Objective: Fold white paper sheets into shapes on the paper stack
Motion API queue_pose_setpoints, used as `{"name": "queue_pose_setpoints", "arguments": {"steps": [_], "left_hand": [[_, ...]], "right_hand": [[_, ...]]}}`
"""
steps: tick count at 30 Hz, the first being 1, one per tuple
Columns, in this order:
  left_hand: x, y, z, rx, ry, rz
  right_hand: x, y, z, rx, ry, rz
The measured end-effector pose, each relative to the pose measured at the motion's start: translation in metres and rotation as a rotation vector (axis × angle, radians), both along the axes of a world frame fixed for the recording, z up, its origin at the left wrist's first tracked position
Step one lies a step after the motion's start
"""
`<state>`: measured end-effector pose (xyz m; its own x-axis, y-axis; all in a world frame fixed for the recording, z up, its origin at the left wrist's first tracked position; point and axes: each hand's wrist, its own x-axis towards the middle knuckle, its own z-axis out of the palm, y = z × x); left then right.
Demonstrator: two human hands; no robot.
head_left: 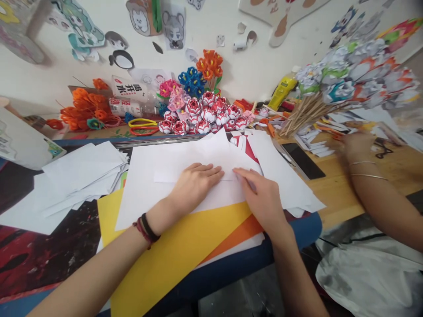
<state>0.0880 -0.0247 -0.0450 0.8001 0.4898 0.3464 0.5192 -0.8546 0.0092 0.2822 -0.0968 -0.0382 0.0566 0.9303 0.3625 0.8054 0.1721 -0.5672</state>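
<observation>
At the near edge of the table, your yellow sheet [158, 246] lies over an orange one [233, 237]. Just beyond, your left hand [198, 182] presses flat on the folded white paper [178, 169], fingers nearly straight; your right hand [262, 191] touches its right part, thumb and forefinger close together, their grip unclear. Farther back sit red-and-white paper flowers [208, 115], below the wall drawings [174, 28].
</observation>
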Motion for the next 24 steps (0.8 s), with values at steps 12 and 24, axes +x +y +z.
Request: {"name": "queue_pose_setpoints", "arguments": {"steps": [12,24], "left_hand": [[0.000,0.002,-0.003,0.000,0.029,-0.013],[-0.001,0.011,-0.002,-0.229,0.014,-0.132]], "right_hand": [[0.015,0.104,0.000,-0.147,-0.080,0.310],[0.020,0.103,0.000,-0.164,-0.042,0.320]]}}
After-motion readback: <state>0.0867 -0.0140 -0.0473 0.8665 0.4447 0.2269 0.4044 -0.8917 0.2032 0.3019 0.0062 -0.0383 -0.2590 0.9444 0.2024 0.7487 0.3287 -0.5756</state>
